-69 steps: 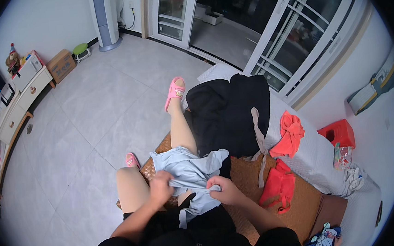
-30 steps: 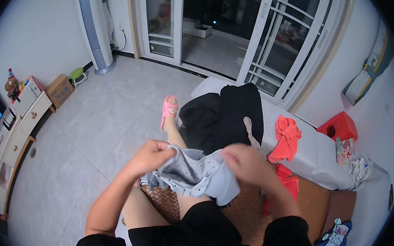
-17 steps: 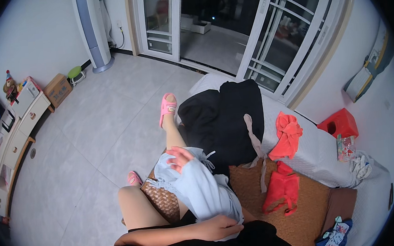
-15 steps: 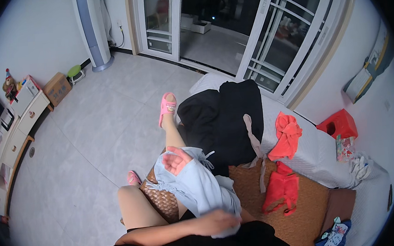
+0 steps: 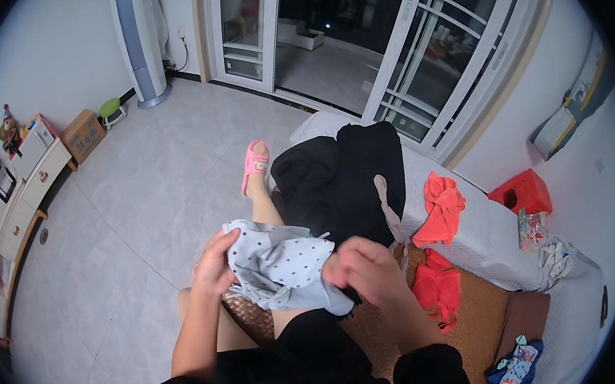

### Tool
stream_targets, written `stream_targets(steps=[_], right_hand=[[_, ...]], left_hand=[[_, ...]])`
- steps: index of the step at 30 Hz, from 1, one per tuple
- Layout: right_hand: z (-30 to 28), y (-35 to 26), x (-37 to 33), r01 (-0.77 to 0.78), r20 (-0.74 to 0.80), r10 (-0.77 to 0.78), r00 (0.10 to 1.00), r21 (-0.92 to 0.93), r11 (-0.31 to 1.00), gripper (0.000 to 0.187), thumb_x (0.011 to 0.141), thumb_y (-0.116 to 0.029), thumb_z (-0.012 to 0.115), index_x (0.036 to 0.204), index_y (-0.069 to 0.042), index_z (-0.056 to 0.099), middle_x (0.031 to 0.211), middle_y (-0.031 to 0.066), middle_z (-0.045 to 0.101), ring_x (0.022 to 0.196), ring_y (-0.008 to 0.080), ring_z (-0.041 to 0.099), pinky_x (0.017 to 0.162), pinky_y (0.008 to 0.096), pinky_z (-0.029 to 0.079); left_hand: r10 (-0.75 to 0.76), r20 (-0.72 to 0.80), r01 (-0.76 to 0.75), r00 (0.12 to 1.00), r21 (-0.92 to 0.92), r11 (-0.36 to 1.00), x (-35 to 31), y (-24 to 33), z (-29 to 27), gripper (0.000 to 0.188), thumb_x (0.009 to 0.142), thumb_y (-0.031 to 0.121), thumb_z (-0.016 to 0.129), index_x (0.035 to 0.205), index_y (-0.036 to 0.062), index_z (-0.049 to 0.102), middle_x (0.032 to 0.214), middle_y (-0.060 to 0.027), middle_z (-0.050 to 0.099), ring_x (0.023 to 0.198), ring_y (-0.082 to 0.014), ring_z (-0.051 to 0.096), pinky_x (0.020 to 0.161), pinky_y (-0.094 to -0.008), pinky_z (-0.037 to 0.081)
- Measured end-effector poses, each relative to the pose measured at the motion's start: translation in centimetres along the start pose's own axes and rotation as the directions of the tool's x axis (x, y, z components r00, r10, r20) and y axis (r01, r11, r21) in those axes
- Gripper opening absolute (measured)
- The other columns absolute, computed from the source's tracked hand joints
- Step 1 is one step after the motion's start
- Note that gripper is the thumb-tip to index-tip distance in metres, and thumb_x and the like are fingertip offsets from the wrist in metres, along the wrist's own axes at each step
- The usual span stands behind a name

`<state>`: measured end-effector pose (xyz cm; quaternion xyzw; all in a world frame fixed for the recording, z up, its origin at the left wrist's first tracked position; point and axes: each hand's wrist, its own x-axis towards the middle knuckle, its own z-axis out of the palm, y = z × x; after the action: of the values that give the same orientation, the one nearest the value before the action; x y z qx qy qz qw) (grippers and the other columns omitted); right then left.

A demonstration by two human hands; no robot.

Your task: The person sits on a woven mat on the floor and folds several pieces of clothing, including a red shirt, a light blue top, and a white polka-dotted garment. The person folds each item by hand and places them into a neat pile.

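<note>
A light blue garment with dark dots (image 5: 283,255) is held up above my lap, bunched, with pale cords hanging at its lower left. Its left edge is pinched in my left hand (image 5: 215,263), thumb on top of the cloth. At the garment's right end is my right hand (image 5: 365,268), fingers curled against the fabric and somewhat blurred. Below the cloth, part of a woven brown seat (image 5: 251,318) shows between my legs. Black clothing (image 5: 365,187) lies just beyond my right hand on the sofa.
Along the white-covered sofa (image 5: 489,253) lie a red-orange cloth (image 5: 440,210), a red strappy garment (image 5: 436,290), a thin beige strip (image 5: 388,211) and a blue patterned bundle (image 5: 518,370). A red plastic stool (image 5: 528,190) stands behind. A low cabinet (image 5: 23,207) lines the left wall.
My right hand, earlier poking out through the pale blue cloth, is now out at its right end. My left hand has moved from low in front to the garment's left edge. Dotted fabric now shows.
</note>
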<state>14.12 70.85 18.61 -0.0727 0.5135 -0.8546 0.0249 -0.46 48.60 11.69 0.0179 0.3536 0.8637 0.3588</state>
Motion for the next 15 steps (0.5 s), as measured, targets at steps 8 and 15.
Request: stream_targets(steps=[8,15], right_hand=[[-3.8,7.0,2.6,-0.038,-0.003,0.229,0.973,-0.988,0.149,0.035,0.075,-0.017,0.065,0.103,0.000,0.052,0.092,0.0140,0.056,0.085,0.0238,0.057,0.073,0.0311,0.045],[4.0,-7.7,7.4,0.165,-0.272,-0.161,0.949,-0.007,0.986,0.024,0.089,-0.007,0.041,0.110,0.001,0.049,0.098,0.0106,0.059,0.086,0.0178,0.061,0.076,0.0307,0.050]], left_hand=[[-0.089,0.305,0.056,0.948,0.115,0.992,-1.9,1.6,3.4,0.025,0.087,0.012,0.052,0.108,-0.0019,0.052,0.094,-0.0075,0.061,0.084,-0.0151,0.060,0.073,-0.0257,0.049],[0.778,0.098,-0.408,0.621,0.888,0.214,-3.8,1.9,4.8,0.008,0.083,0.005,0.057,0.089,-0.0006,0.055,0.080,-0.0020,0.057,0.072,-0.0061,0.052,0.064,-0.0218,0.043]])
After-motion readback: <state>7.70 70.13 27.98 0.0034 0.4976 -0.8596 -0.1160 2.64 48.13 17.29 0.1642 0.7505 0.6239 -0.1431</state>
